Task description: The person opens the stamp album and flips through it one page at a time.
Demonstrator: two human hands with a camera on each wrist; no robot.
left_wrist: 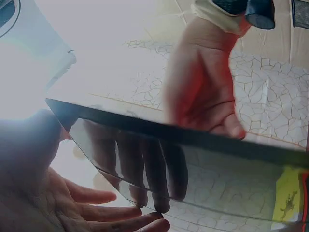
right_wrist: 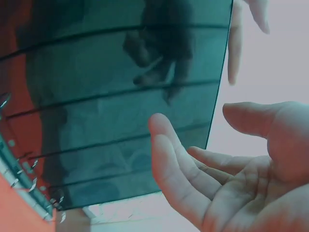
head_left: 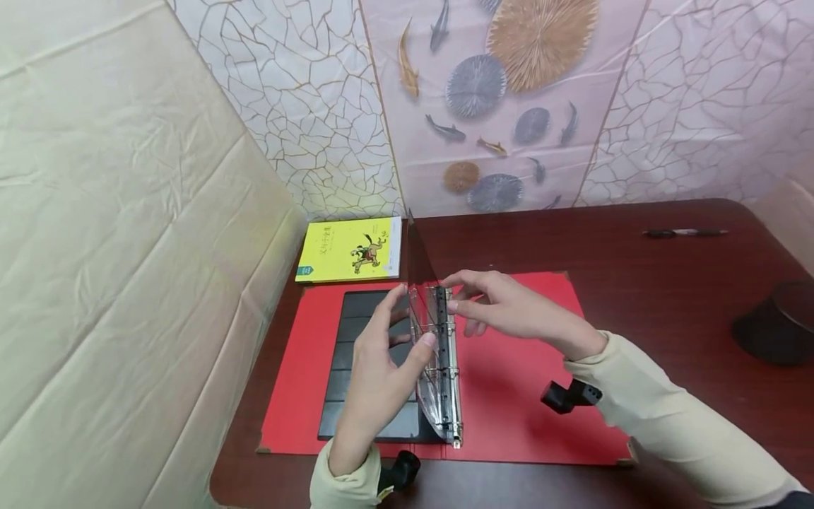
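Observation:
A red ring binder (head_left: 502,417) lies spread out on the table. Black pocket pages (head_left: 365,353) rest on its left side. One dark, glossy page (head_left: 420,258) stands nearly upright above the metal rings (head_left: 453,371), seen almost edge-on from the head. On its left side is my left hand (head_left: 372,364), thumb spread from the fingers; the left wrist view shows the extended fingers (left_wrist: 116,212) along the page's edge. My right hand (head_left: 509,307) is on the other side, loosely bent fingers close to the page. In the right wrist view its thumb (right_wrist: 251,118) stands apart from the fingers.
Behind the binder's left side lies a yellow book (head_left: 350,247). A pen (head_left: 683,232) is at the far right of the dark red table (head_left: 610,244), and a black mesh cup-like object (head_left: 779,325) sits at the right edge. Patterned fabric walls rise behind and at left.

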